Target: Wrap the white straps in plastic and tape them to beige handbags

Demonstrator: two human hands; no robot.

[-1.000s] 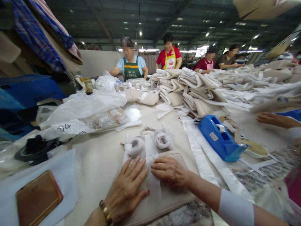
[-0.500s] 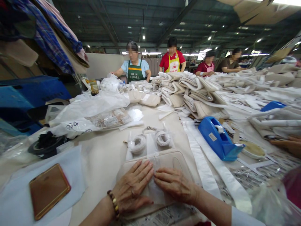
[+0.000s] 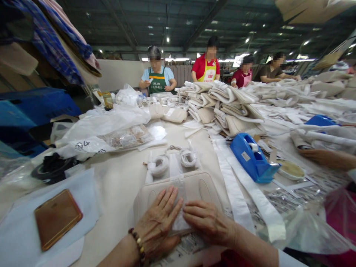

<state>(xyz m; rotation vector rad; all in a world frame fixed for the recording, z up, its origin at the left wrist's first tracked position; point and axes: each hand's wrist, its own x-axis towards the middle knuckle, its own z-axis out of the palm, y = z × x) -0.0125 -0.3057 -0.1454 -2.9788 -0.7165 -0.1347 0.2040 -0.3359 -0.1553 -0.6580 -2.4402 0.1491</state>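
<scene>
A beige bag (image 3: pixel 202 185) lies flat in front of me, with a white strip (image 3: pixel 180 184) wrapped over its middle. My left hand (image 3: pixel 159 218) rests on its left half, fingers stretched out and thumb spread. On the other side of the strip, my right hand (image 3: pixel 208 222) lies with fingers extended close together, their tips at the strip's edge. Neither hand grasps anything that I can see. Just beyond the bag are two coiled cords wrapped in white, a left coil (image 3: pixel 160 165) and a right coil (image 3: pixel 188 158), with a metal clasp (image 3: pixel 174 148) behind them.
A blue tape dispenser (image 3: pixel 250 157) stands to the right beside long white strips (image 3: pixel 244 181). Left are a brown phone-shaped item (image 3: pixel 58 218) and plastic bags (image 3: pixel 111 126). Piled beige pieces (image 3: pixel 217 104) fill the back. A co-worker's hand (image 3: pixel 325 157) reaches in from the right; other people work opposite.
Both my hands have slid toward me along the bag, baring more of its top. At the right, the co-worker's hand has come further into view.
</scene>
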